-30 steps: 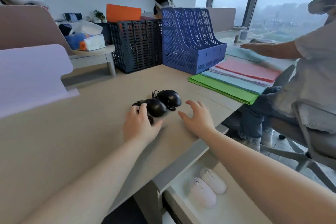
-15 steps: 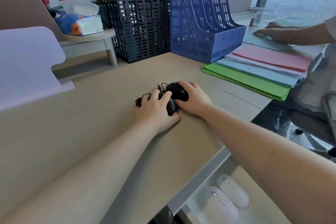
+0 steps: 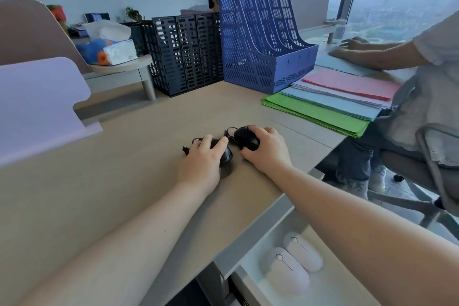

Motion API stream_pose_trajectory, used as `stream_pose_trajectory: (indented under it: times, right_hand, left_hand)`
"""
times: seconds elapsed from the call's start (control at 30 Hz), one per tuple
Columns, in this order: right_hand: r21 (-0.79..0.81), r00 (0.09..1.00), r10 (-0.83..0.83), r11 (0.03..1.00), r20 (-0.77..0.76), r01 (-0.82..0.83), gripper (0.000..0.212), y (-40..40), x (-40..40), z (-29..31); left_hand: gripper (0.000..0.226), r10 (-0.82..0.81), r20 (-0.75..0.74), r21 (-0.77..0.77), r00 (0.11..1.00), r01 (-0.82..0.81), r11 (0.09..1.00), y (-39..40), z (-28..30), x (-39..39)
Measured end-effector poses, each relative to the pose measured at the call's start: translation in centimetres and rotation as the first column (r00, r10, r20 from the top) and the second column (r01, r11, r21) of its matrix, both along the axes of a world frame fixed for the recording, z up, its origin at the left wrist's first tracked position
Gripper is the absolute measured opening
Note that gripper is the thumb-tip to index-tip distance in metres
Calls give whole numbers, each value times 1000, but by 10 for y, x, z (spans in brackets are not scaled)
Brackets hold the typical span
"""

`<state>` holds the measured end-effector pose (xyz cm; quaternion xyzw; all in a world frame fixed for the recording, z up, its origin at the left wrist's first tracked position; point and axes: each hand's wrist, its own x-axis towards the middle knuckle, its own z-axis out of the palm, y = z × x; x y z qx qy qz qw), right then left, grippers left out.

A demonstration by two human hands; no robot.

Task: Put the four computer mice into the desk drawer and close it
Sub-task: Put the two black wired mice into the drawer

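Beige laminate tabletop [image 3: 104, 189] carries two black wired mice side by side, while the open drawer [image 3: 250, 256] at 5 o'clock holds two white mice [image 3: 295, 268] touching each other. Left hand [image 3: 201, 164] clasps one black mouse [image 3: 226, 154]; right hand [image 3: 268, 149] clasps the other mouse [image 3: 247, 140] at 1 o'clock of it.

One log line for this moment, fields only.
left hand on black mouse | right hand on black mouse | two white mice in open drawer

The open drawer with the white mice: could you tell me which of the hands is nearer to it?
Right. The right hand sits on the drawer's side of the desk; the left hand is farther left.
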<state>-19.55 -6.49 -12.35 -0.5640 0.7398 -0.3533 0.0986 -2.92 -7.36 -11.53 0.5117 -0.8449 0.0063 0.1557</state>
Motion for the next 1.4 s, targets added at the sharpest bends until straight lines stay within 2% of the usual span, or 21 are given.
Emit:
stream_pose_trajectory:
  times: [0.27,0.5,0.67,0.83,1.17,1.4]
  right_hand:
    - [-14,990,-61,998,126,63,57,85,-26,13]
    - [-11,980,-121,992,159,124,56,177,-51,18]
    - [61,983,-146,988,114,140,55,236,-63,-11]
    - [206,982,-166,968,93,144,56,267,-79,-53]
    - [424,988,-138,901,75,94,52,268,-105,-110]
    - [539,998,-53,841,28,30,51,265,-106,-135]
  left_hand:
    - [67,-65,132,29,989,62,998,68,30,-16]
    - [65,-187,216,14,958,188,982,160,42,-56]
    - [68,-291,299,71,909,283,957,221,8,-80]
    - [66,-331,327,192,885,281,940,248,-35,-93]
    - [65,-340,375,353,862,206,912,250,-103,-110]
    - [49,-370,373,401,851,211,891,259,-130,-125]
